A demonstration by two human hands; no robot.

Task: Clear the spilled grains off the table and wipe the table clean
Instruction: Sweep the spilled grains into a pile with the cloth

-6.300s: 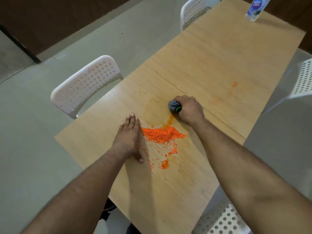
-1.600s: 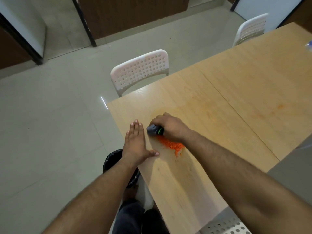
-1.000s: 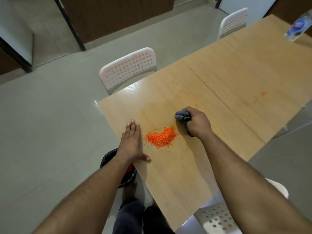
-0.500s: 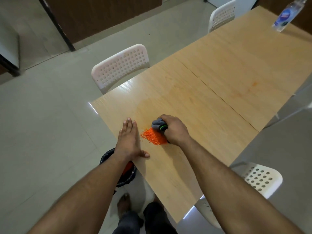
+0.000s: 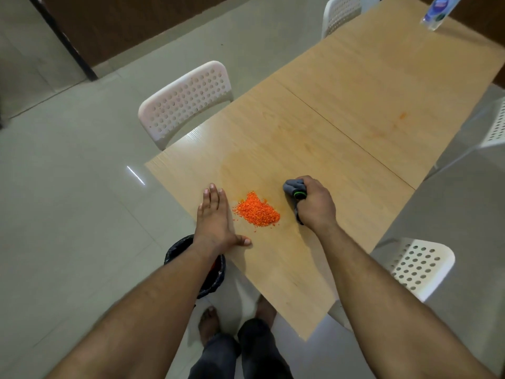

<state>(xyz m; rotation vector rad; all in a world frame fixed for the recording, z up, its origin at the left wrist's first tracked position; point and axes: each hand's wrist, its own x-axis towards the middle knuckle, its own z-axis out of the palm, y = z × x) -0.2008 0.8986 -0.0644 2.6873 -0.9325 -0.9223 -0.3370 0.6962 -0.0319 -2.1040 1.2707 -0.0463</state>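
A small heap of orange grains [image 5: 257,210] lies near the left edge of the wooden table [image 5: 341,110]. My left hand [image 5: 216,220] lies flat on the table edge just left of the heap, fingers straight and together, thumb out. My right hand [image 5: 314,205] grips a bunched grey cloth with a green-and-black band [image 5: 294,187], pressed to the table just right of the heap. A faint orange smear [image 5: 402,115] marks the far table half.
A black-lined bin [image 5: 210,277] stands on the floor below the table edge, under my left wrist. White perforated chairs stand at the left [image 5: 185,101], far end [image 5: 338,12] and right [image 5: 418,265]. A plastic bottle [image 5: 438,9] stands at the far corner. My feet are below.
Over the frames the scattered grains were swept into one compact heap near the left edge. In the last half second my right hand with the cloth drew back to the right, off the heap.
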